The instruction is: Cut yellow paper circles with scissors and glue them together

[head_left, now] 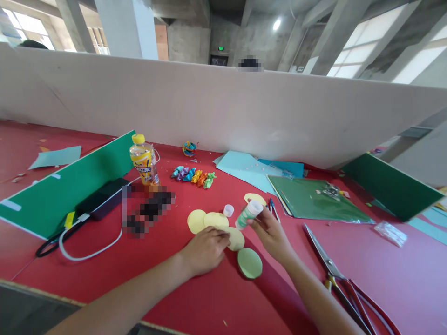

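Observation:
A green-and-white glue stick [247, 216] is held tilted in my right hand [270, 232], its white end up. My left hand [206, 250] has its fingers pinched together over the pale yellow paper circles [215, 220]; its fingertips touch the edge of one circle [234, 238]. Those circles overlap in a row on the red table [195, 302]. Below them, at the lower right end, lies a light green circle [250, 263]. A small white cap [228, 211] rests behind the circles, and a yellow paper ring [254, 199] lies behind the glue stick.
Large scissors [330, 265] lie at the right, beside a green folder [321, 200]. Blue paper [240, 167] and colourful folded pieces [193, 177] lie farther back. A bottle [143, 160], a white cable [92, 257] and a green divider [70, 188] are at left. A white partition [223, 109] stands behind.

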The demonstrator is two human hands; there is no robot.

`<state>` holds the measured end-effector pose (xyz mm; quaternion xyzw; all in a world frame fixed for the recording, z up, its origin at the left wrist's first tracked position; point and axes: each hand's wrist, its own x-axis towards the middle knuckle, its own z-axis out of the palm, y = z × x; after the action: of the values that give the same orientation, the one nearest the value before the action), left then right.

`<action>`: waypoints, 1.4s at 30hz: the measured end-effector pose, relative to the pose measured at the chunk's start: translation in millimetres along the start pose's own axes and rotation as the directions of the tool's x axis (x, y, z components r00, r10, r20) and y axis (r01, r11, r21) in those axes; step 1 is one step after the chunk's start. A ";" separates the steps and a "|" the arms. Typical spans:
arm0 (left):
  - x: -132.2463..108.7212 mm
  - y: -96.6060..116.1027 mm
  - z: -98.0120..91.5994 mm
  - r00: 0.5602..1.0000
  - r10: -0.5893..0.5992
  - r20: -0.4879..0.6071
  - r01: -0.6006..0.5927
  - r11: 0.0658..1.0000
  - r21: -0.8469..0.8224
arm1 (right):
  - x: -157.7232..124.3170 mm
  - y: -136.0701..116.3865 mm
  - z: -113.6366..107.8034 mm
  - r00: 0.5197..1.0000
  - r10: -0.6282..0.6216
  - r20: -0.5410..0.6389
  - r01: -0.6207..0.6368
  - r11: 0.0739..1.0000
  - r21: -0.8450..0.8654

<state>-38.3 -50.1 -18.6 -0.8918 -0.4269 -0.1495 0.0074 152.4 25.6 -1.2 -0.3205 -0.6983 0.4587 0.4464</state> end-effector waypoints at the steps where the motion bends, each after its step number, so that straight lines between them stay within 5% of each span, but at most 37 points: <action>1: 1.2 0.9 -0.9 1.000 -0.008 0.008 0.009 1.000 -0.017 | -1.0 1.9 -0.4 0.999 -0.015 0.031 0.017 0.999 -0.049; 10: 4.6 4.7 -11.0 0.995 -0.072 0.069 0.071 0.997 0.010 | -7.5 3.9 7.4 0.966 -0.064 0.249 0.138 0.945 -0.296; 17: 5.3 10.9 -8.9 0.995 -0.081 0.061 0.079 0.996 0.041 | -3.9 2.2 9.8 0.948 -0.078 0.309 0.211 0.880 -0.426; 25: 3.7 15.3 -11.3 0.994 -0.093 0.063 0.091 0.996 0.023 | -13.0 6.2 0.2 0.973 -0.023 0.230 0.121 0.899 -0.421; 33: 2.1 20.3 -13.6 0.982 -0.171 0.083 0.168 0.985 0.044 | -8.5 4.9 6.2 0.990 -0.114 0.079 0.130 0.958 -0.256; 38: 0.7 22.6 -13.8 0.982 -0.164 0.098 0.159 0.986 0.055 | -10.8 1.7 6.2 0.991 -0.101 0.087 0.122 0.953 -0.277; 42: 0.5 24.3 -13.5 0.979 -0.180 0.098 0.176 0.983 0.053 | -4.8 -0.4 -2.3 0.967 -0.191 -0.170 0.141 0.953 -0.270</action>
<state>-22.9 -67.1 -2.7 -0.8562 -0.5080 -0.0942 -0.0086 156.3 22.1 -2.0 -0.3583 -0.7293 0.2921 0.5044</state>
